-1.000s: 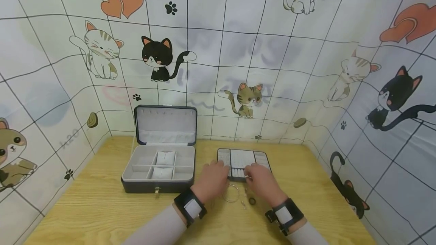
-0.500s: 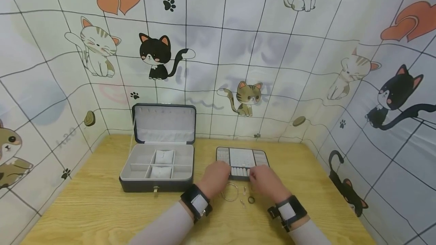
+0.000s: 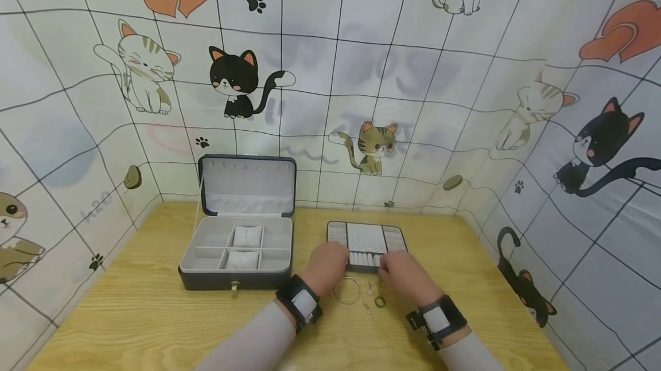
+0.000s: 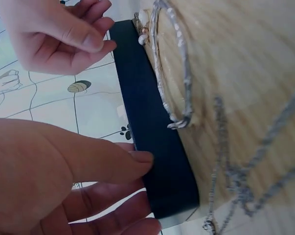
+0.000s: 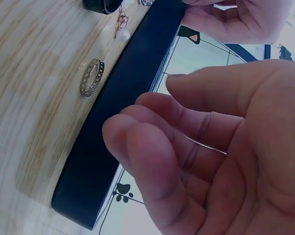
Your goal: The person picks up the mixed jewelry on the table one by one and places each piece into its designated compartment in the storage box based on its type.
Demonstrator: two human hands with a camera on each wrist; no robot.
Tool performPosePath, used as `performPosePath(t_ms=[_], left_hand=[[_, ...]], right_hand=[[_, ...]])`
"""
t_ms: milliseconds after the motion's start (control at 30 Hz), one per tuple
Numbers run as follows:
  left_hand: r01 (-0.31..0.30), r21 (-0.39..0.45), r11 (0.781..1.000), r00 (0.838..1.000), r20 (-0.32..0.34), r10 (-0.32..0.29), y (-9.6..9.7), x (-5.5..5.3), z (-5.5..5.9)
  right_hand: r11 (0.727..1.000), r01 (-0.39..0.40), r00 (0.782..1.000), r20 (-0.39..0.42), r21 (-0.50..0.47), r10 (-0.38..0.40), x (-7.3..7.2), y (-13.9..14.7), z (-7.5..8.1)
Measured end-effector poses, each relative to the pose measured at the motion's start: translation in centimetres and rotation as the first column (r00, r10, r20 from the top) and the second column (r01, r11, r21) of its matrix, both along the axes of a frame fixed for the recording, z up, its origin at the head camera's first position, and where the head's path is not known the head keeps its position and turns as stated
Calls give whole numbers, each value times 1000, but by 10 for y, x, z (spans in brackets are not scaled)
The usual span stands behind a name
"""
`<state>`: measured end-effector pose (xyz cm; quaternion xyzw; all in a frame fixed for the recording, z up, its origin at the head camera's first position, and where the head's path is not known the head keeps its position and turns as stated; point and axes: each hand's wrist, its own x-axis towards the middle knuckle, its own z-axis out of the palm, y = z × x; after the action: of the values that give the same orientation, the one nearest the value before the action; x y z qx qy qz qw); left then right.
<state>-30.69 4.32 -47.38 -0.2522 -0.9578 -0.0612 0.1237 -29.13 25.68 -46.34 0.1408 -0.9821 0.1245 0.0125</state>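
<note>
A dark-sided jewelry tray with pale compartments and ring rolls lies on the table. My left hand grips its near left corner, thumb on the dark front wall and fingers over the top. My right hand hovers at the tray's front right, fingers loosely bent, with nothing visible between thumb and fingertips. In front of the tray lie a silver bangle, a patterned silver ring, a pearl earring and a black ring. A silver chain necklace is below my left hand.
Left of the tray stands an open jewelry box, lid raised, with two pale cushions in its compartments. A cat-print cloth hangs behind and at both sides of the wooden table.
My right hand has drawn slightly back and to the right from the ring rolls. My left hand has shifted slightly right along the tray's corner. The jewelry box has not moved.
</note>
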Motion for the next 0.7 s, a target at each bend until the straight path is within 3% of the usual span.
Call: performPosePath(t_ms=[333,700], left_hand=[[-71,-36,997,997,37,73,8,-6,1],[-57,-50,997,997,45,59,7,-9,-2]], right_hand=[[999,-40,999,28,30,39,0,1,-1],[999,-20,998,52,36,18,3,1,2]])
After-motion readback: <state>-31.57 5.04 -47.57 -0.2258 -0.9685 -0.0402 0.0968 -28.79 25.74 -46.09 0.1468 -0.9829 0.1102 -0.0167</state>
